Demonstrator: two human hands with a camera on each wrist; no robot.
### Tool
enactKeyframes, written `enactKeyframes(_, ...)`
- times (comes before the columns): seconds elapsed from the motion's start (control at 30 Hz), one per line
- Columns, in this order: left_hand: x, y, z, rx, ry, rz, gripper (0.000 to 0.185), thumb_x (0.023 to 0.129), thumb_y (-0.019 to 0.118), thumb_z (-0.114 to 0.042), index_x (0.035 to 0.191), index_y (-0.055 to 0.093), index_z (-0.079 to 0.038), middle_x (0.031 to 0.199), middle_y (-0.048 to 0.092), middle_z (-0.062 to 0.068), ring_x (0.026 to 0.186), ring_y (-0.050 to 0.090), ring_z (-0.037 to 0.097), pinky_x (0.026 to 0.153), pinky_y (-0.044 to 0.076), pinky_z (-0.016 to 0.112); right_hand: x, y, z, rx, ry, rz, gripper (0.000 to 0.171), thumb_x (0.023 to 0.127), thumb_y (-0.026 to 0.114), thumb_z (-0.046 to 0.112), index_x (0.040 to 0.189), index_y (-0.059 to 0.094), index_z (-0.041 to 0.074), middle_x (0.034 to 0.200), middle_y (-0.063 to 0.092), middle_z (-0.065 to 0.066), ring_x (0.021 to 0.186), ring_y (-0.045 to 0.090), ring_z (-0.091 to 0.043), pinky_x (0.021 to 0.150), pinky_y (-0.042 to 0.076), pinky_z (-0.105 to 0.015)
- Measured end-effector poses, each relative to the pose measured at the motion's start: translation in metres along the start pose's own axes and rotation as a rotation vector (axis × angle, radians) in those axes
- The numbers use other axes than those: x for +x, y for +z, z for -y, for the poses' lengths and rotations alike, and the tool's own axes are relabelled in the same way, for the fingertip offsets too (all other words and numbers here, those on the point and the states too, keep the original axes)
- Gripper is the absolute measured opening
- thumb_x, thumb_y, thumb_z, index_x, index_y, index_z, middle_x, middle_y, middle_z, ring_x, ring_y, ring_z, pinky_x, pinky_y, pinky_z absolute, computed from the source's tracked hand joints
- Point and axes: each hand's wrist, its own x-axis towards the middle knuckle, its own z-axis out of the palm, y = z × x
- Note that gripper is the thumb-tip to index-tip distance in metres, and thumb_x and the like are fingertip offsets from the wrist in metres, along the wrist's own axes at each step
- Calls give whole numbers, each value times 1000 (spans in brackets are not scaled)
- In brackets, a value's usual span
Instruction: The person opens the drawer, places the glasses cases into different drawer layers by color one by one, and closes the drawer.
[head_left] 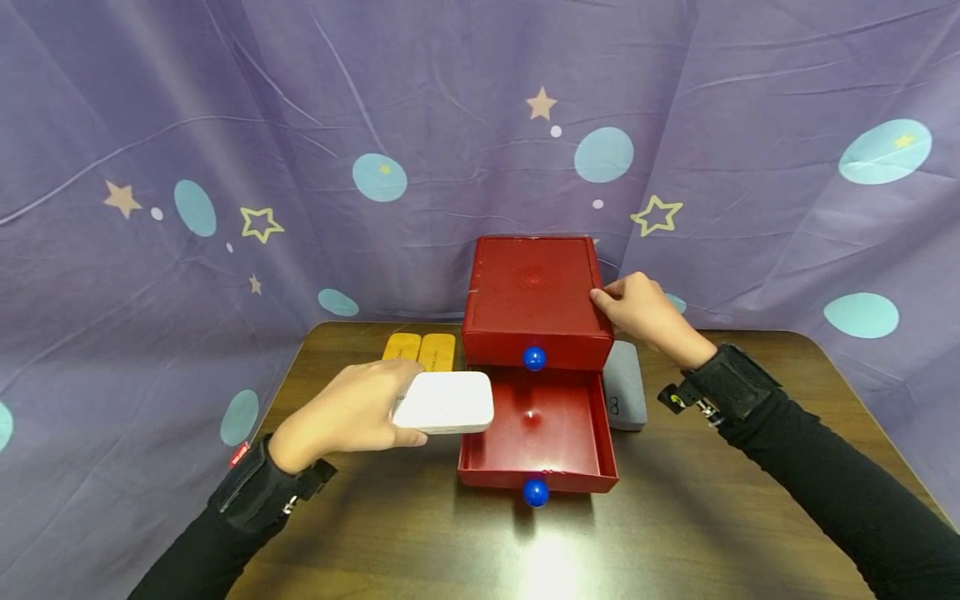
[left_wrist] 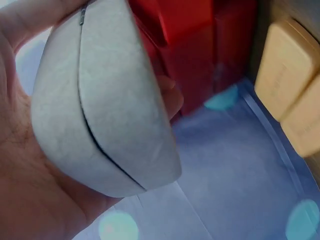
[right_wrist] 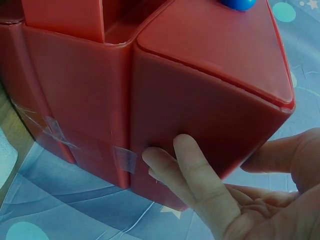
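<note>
A red two-drawer box (head_left: 534, 300) stands at the back of the brown table (head_left: 675, 533). Its lower drawer (head_left: 540, 437) is pulled out and looks bare inside; both drawers have blue ball knobs (head_left: 535, 492). My left hand (head_left: 352, 412) grips a white rounded case (head_left: 446, 402) (left_wrist: 105, 105) just left of the open drawer, level with its rim. My right hand (head_left: 637, 308) rests on the box's upper right side, fingers (right_wrist: 195, 170) straight against the red wall (right_wrist: 200, 105) and thumb on the top edge.
Two yellow cases (head_left: 422, 351) (left_wrist: 295, 80) lie side by side on the table left of the box. A grey case (head_left: 625, 385) lies to its right. A purple curtain (head_left: 225, 167) with stars and dots hangs behind and around the table.
</note>
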Motion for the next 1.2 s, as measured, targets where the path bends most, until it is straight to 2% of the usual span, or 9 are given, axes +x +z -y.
enactKeyframes(0.1,9,-1,-13,-17,16,-3,69,68,90,-45,120,64,-8,98,66,-4,86,62,14,67,49,32,0,0,0,-8,-2,-7,40,106,51,23,111,73,-10,79,74,-11,63,65,-6,61,59,-27)
enactKeyframes(0.27,24,2,-36,-56,-5,3,64,68,89,-48,115,65,-12,97,67,-5,83,60,13,66,47,32,-1,0,1,-27,-7,-13,40,106,51,23,107,74,-10,75,72,-9,63,65,-10,57,53,-22)
enactKeyframes(0.4,35,8,-51,-92,-15,32,63,70,88,-49,115,64,-12,98,68,-4,81,59,14,64,46,31,-1,1,2,-48,-10,-19,39,106,51,22,105,74,-9,73,71,-9,63,66,-15,57,54,-24)
enactKeyframes(0.57,47,13,-66,-96,-3,77,61,74,86,-51,115,64,-12,98,68,-3,79,60,14,64,47,30,-1,1,2,-29,0,-6,40,106,50,22,108,73,-10,77,72,-12,61,65,-10,56,54,-22)
enactKeyframes(0.83,70,28,-78,-6,42,130,66,77,83,-56,119,62,-9,99,66,-1,83,61,13,69,52,31,-3,0,2,-6,11,2,40,107,50,22,111,72,-11,79,72,-14,60,65,-9,56,54,-21)
enactKeyframes(1.03,81,39,-82,14,19,184,77,80,80,-56,133,57,-5,110,67,4,93,63,17,80,55,35,-3,1,1,-14,-3,-2,41,107,50,23,108,73,-10,76,72,-12,61,65,-10,56,53,-22)
enactKeyframes(1.2,85,45,-86,37,-2,208,78,82,79,-56,135,56,-4,115,67,6,101,64,20,87,55,38,-3,0,1,-7,-4,-1,41,107,49,23,108,73,-10,75,72,-12,61,65,-10,56,54,-22)
